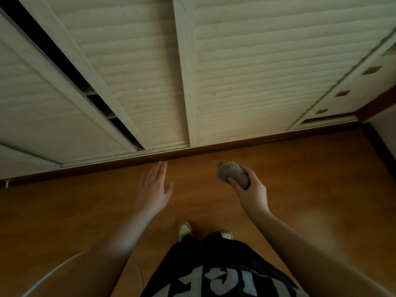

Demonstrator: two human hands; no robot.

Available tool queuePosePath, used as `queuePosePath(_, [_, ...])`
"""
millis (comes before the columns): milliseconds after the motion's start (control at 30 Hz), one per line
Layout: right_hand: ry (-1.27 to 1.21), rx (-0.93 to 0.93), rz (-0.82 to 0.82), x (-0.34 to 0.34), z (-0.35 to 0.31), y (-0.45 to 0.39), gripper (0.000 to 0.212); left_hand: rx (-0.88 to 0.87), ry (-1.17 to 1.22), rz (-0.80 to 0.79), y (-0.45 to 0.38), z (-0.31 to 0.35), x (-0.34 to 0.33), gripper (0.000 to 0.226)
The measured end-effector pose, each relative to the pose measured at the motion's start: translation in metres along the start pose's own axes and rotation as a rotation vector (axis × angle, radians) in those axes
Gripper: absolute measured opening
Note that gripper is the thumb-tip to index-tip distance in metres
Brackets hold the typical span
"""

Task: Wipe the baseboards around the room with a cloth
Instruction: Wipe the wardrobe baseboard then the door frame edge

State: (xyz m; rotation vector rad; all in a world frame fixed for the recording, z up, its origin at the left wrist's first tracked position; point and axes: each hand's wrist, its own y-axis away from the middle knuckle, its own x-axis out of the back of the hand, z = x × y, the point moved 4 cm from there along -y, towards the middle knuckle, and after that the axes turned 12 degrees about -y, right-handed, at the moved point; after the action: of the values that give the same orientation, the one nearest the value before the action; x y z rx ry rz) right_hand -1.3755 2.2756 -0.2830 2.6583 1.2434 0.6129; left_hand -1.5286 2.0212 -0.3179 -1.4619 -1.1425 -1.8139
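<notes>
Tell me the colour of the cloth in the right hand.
Grey-beige knit cloth, gripped by the right hand; head view.

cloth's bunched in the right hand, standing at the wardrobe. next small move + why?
Probably bend down and bring the right hand with the cloth to the baseboard under the wardrobe doors. The cloth is held in the air, apart from the dark strip, and the left hand is open and free for balance.
</notes>
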Motion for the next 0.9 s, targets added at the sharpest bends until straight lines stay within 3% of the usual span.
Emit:
queuePosePath(267, [-0.04,-0.035,0.04,0.035,0.019,-0.008,0.05,-0.012,-0.044,-0.078,-0.011,0.035,-0.023,0.07])
queuePosePath(567, [-0.043,-0.15,-0.112,0.107,0.071,-0.103,0.06,0.234,-0.077,-0.053,-0.048,0.11,-0.045,0.068])
queuePosePath(733, [0.086,-0.1,-0.166,0.119,0.094,-0.171,0.058,0.315,-0.016,-0.176,-0.079,0.166,-0.084,0.068])
queuePosePath(900, [0.226,-0.025,-0.171,0.091,0.143,-0.223,0.052,0.331,-0.033,-0.309,-0.112,0.173,-0.161,0.071])
